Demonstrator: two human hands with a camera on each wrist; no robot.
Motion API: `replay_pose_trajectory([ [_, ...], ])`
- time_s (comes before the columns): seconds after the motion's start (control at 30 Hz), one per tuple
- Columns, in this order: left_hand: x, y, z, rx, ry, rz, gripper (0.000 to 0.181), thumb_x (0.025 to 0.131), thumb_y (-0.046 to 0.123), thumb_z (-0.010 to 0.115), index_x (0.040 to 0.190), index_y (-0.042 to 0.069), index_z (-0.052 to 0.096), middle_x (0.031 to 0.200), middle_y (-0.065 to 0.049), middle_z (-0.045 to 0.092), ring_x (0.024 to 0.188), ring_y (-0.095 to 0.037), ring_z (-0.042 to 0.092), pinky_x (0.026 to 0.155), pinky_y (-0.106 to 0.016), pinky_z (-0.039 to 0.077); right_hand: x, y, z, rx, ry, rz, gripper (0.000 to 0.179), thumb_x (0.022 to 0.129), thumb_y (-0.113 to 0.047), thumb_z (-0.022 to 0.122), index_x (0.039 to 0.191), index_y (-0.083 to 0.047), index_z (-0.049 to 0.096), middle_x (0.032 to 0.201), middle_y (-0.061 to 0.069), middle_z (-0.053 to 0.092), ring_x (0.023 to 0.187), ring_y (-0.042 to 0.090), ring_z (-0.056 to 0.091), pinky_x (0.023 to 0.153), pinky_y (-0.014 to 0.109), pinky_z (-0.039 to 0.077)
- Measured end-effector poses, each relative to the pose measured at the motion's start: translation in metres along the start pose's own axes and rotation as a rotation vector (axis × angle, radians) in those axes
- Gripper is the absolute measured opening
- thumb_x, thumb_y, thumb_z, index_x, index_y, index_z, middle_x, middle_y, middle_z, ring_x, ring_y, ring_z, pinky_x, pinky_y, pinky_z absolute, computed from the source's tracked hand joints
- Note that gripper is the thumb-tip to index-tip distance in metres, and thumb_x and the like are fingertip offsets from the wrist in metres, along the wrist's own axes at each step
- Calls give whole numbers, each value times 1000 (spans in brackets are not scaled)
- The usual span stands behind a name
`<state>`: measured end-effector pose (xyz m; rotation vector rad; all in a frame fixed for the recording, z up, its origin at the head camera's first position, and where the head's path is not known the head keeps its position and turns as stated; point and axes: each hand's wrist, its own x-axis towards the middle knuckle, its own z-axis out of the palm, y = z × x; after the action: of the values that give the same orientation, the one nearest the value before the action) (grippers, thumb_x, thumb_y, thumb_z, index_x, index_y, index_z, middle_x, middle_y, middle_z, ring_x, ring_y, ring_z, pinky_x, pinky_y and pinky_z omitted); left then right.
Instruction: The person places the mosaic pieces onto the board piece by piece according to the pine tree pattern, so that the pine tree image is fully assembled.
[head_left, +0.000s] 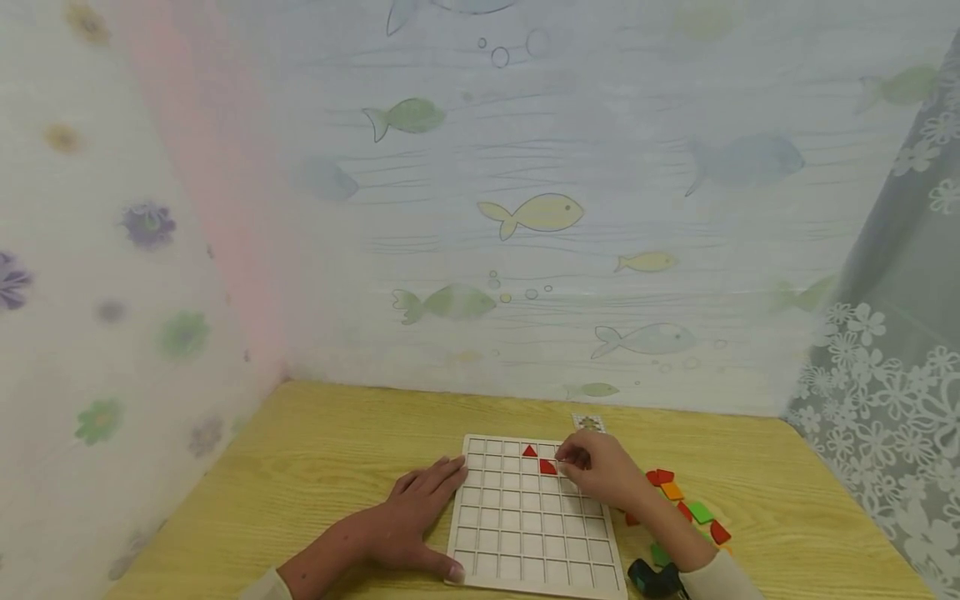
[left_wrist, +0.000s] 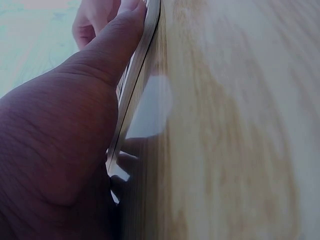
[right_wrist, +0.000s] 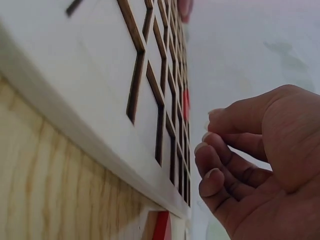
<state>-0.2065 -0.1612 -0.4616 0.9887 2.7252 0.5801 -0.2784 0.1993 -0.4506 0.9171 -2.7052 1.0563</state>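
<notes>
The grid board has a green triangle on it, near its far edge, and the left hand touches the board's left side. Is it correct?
Not entirely: the triangle is red, not green, as the head view shows. It does lie near the far edge of the grid board, and the left hand touches the left side.

The grid board sits on the desk, two tiles toward its far end, loose pieces off right, backdrop behind.
</notes>
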Motion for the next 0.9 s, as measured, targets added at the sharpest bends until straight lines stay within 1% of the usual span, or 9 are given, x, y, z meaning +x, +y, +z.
replay_pose_trajectory([
  [0.17, 0, 0, 1, -3, -3, -10, 126, 83, 81, 71, 172, 13, 13, 179, -3, 5, 164, -33, 6, 123, -66, 16, -6, 1, -7, -24, -8, 28, 5, 97, -10, 76, 101, -14, 75, 95, -8, 68, 81, 5, 59, 73, 26, 54],
  [0.27, 1, 0, 1, -2, -4, -15, 126, 83, 81, 71, 172, 14, 13, 179, -2, 5, 164, -32, 5, 123, -66, 16, -11, 3, -11, -39, 2, 43, 7, 97, -9, 76, 100, -15, 76, 95, -9, 68, 81, 4, 58, 72, 26, 54],
  [0.47, 2, -1, 1, 6, -4, -13, 126, 83, 81, 71, 172, 14, 12, 179, -3, 5, 164, -32, 6, 122, -66, 17, -23, 7, -19, -25, 19, 19, 6, 97, -6, 75, 100, -11, 75, 93, -7, 67, 79, 6, 58, 68, 26, 53],
  [0.57, 2, -2, 1, 6, -8, -11, 125, 84, 80, 71, 172, 14, 12, 179, -3, 5, 164, -32, 6, 122, -66, 17, -29, 10, -23, -20, 11, 4, 5, 97, -6, 75, 99, -10, 75, 93, -6, 66, 78, 5, 58, 66, 26, 52],
  [0.67, 2, -2, 1, 6, -10, -10, 125, 84, 80, 71, 172, 14, 12, 179, -2, 5, 164, -32, 5, 122, -66, 17, -35, 13, -27, -27, 0, 18, 5, 96, -7, 76, 99, -11, 76, 93, -7, 66, 78, 4, 58, 66, 26, 53],
  [0.8, 2, -2, 0, 3, -8, -7, 125, 84, 80, 71, 172, 14, 12, 179, -3, 5, 164, -32, 5, 122, -66, 17, -44, 16, -33, -32, -17, 60, 5, 96, -9, 76, 100, -12, 76, 94, -7, 67, 78, 3, 59, 67, 25, 54],
  [0.9, 2, -2, 0, 5, -6, -5, 125, 84, 80, 71, 172, 14, 12, 179, -3, 6, 164, -32, 6, 122, -66, 17, -51, 19, -39, -30, -29, 61, 4, 97, -11, 77, 101, -12, 76, 95, -5, 68, 78, 4, 60, 67, 26, 55],
])
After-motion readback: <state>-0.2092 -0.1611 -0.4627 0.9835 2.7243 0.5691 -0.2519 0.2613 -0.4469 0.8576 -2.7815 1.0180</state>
